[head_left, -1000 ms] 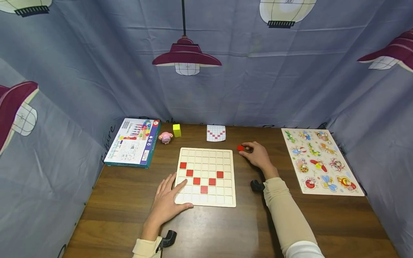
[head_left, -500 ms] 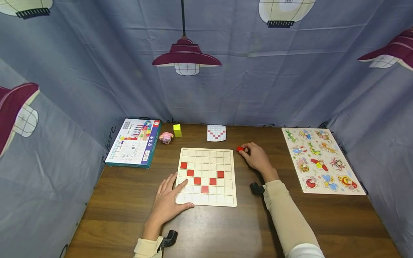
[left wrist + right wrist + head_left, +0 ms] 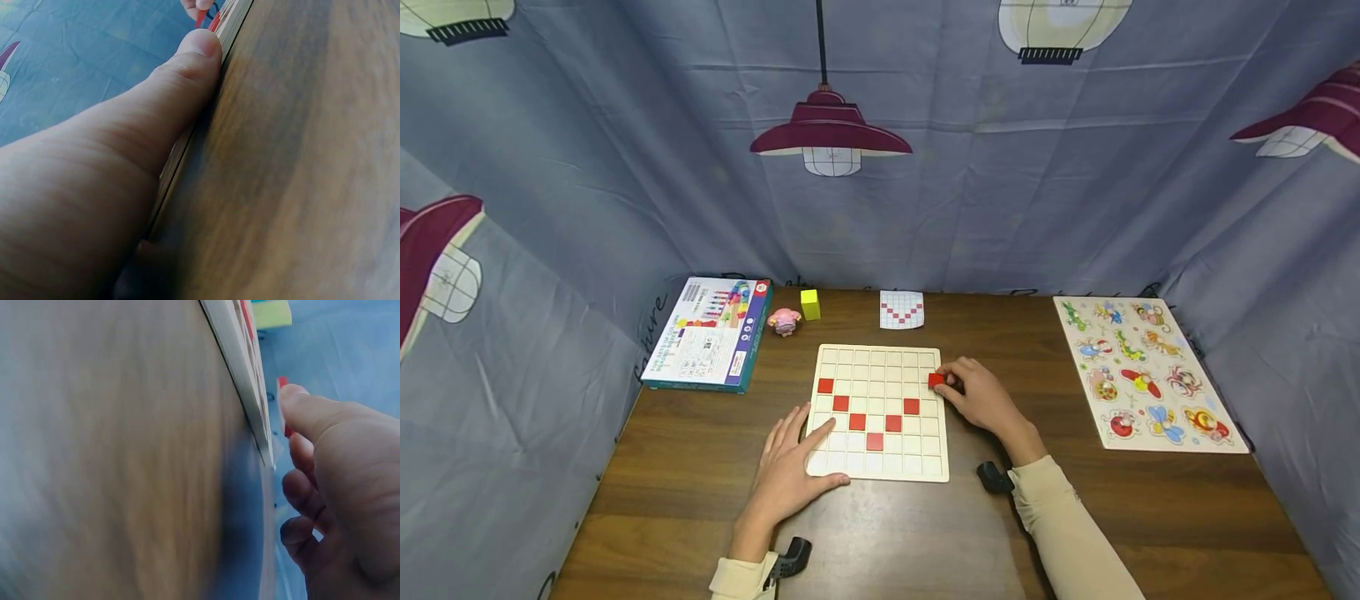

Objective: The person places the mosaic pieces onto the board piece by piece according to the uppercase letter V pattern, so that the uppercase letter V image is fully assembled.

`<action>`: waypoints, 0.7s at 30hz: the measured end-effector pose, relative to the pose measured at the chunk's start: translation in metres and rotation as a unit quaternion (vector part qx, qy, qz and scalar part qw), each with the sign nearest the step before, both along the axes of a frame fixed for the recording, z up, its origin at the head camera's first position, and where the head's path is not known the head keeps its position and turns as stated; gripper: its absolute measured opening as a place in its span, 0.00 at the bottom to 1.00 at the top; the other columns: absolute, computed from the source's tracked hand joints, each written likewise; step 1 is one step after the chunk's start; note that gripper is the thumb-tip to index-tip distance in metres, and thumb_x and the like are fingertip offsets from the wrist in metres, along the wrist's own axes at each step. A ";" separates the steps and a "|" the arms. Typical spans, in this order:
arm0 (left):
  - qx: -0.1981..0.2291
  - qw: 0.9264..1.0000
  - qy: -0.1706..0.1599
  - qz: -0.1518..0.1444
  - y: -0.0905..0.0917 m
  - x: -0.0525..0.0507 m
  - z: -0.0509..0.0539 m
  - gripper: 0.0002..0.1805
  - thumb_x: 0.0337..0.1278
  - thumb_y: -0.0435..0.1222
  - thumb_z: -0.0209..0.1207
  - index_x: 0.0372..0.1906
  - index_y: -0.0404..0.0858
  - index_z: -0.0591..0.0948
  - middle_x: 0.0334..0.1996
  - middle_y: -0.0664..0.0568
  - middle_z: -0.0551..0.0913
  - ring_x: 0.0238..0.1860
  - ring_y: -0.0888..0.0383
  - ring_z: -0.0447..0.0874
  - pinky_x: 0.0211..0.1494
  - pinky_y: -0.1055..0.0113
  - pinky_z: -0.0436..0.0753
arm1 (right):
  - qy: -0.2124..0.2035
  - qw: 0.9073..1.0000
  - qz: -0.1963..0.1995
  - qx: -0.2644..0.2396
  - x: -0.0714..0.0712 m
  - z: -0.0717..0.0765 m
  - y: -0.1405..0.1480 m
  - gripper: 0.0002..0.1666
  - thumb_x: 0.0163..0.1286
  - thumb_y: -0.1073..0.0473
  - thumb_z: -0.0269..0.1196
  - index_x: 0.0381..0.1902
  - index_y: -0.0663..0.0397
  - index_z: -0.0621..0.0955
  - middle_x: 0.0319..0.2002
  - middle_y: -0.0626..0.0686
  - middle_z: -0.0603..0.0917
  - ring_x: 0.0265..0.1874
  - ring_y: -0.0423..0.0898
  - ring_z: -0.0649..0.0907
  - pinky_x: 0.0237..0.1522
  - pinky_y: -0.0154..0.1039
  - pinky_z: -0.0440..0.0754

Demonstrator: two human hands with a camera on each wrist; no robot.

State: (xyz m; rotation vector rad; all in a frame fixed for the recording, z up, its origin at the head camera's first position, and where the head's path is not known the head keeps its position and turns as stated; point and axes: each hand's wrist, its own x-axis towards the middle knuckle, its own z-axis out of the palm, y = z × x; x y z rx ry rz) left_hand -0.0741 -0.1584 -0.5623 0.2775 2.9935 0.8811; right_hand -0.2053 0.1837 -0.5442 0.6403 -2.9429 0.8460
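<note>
A pale wooden grid board [image 3: 880, 367] lies mid-table, with several red square tiles set in its cells in a V shape. My right hand [image 3: 985, 400] pinches one more red tile [image 3: 936, 380] between thumb and fingers at the board's right edge. In the right wrist view that tile [image 3: 282, 384] shows as a thin slab, held a little off the board. My left hand [image 3: 786, 467] rests at the board's lower left, fingers spread and straight along its side. Its thumb [image 3: 187, 69] touches the board's front edge in the left wrist view.
Behind the board lies a small pattern card [image 3: 902, 310] with a red V on a grid. A boxed set [image 3: 707, 333], a pink figurine [image 3: 785, 322] and a yellow block [image 3: 810, 304] stand at the back left. An insect puzzle board [image 3: 1150, 375] lies on the right.
My right hand has picked the red tile up from the table beyond the board's right side and brought it left and nearer, over the board's edge. The left hand stays put.
</note>
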 end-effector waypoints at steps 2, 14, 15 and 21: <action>0.001 1.000 -0.004 0.000 0.000 0.000 0.000 0.50 0.40 0.69 0.70 0.73 0.57 0.73 0.82 0.46 0.56 0.82 0.43 0.49 0.83 0.41 0.48 | 0.000 1.000 0.013 0.007 0.002 -0.001 -0.003 0.13 0.70 0.52 0.69 0.48 0.51 0.84 0.34 0.45 0.76 0.37 0.42 0.74 0.42 0.41 0.75; 0.008 1.000 -0.011 0.003 0.001 0.000 0.000 0.51 0.39 0.70 0.70 0.73 0.58 0.73 0.82 0.46 0.55 0.82 0.43 0.49 0.83 0.42 0.47 | 0.021 0.998 0.037 0.039 0.007 0.003 -0.010 0.12 0.68 0.51 0.70 0.43 0.50 0.85 0.32 0.43 0.76 0.36 0.41 0.74 0.41 0.41 0.77; 0.009 1.000 -0.011 0.002 0.001 0.000 0.000 0.51 0.39 0.70 0.71 0.73 0.57 0.74 0.82 0.46 0.55 0.82 0.43 0.49 0.83 0.42 0.47 | 0.022 0.998 0.038 0.039 0.007 0.004 -0.010 0.12 0.68 0.51 0.71 0.43 0.51 0.85 0.32 0.43 0.76 0.37 0.41 0.74 0.41 0.41 0.78; 0.002 1.000 -0.003 0.002 0.000 0.000 -0.001 0.50 0.39 0.70 0.70 0.73 0.57 0.74 0.81 0.46 0.56 0.82 0.44 0.50 0.83 0.42 0.48 | 0.030 0.998 0.041 0.036 0.007 0.007 -0.012 0.11 0.66 0.52 0.72 0.42 0.51 0.86 0.31 0.42 0.76 0.36 0.41 0.75 0.42 0.42 0.79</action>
